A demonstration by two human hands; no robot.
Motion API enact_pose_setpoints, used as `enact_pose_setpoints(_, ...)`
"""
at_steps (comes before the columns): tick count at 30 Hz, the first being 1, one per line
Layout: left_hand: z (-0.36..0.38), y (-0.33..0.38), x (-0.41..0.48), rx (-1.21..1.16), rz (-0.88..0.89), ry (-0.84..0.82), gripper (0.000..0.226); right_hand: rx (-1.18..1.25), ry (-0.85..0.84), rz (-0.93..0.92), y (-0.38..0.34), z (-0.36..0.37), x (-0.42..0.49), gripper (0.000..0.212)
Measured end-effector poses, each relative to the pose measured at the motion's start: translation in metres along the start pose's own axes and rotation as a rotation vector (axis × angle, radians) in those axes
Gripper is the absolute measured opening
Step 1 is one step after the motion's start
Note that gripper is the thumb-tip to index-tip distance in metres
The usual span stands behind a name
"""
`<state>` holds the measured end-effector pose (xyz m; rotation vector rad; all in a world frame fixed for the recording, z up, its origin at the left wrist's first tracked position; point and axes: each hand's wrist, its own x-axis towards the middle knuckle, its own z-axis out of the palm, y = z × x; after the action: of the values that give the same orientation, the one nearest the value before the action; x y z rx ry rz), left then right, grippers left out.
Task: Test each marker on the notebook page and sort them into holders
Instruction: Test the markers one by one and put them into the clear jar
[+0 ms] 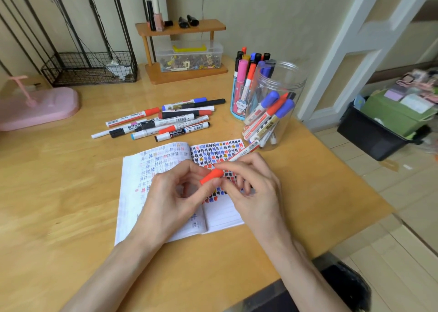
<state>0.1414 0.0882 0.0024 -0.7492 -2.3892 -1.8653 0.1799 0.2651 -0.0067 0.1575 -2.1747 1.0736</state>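
Red plastic in the left grip [170, 193], pinching the cap [211, 174]; white barrel of the marker [245, 150] held in the right grip [256, 188], low over the notebook [222, 214]. Probably light, stiff, a bit slippery; best taken at mid-barrel, pulling straight. Unclear whether seated or off. To the right, cup [238, 108] and jar [284, 74] on the bench [71, 193].

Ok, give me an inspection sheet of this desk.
Surface: wooden table, open notebook lying on it.
Job's things: notebook pages full of colour marks; loose markers piled behind it; blue holder and clear jar both hold markers.
Clutter: pink tray, wire basket, wooden shelf, plastic box.
Hands: left hand and right hand both grip one red marker over the notebook.
Cables: dark strands hang above the basket, kind unclear.
Surroundings: wall, white door frame, black bin on the floor.
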Motion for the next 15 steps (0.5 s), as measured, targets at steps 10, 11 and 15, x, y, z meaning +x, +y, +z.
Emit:
enact_pose_setpoints(10,0.001,-0.001,0.002,0.160,0.086,-0.074,0.024,0.462,0.330,0.100,-0.024,-0.049,0.072,0.010)
enact_pose_setpoints(11,0.002,-0.001,0.002,0.158,0.082,-0.076,0.020,0.464,0.353,0.066,-0.026,-0.056,0.083,0.010)
enact_pose_setpoints(15,0.003,-0.003,0.003,0.158,0.071,-0.071,0.015,0.436,0.457,-0.033,-0.028,-0.078,0.124,0.009)
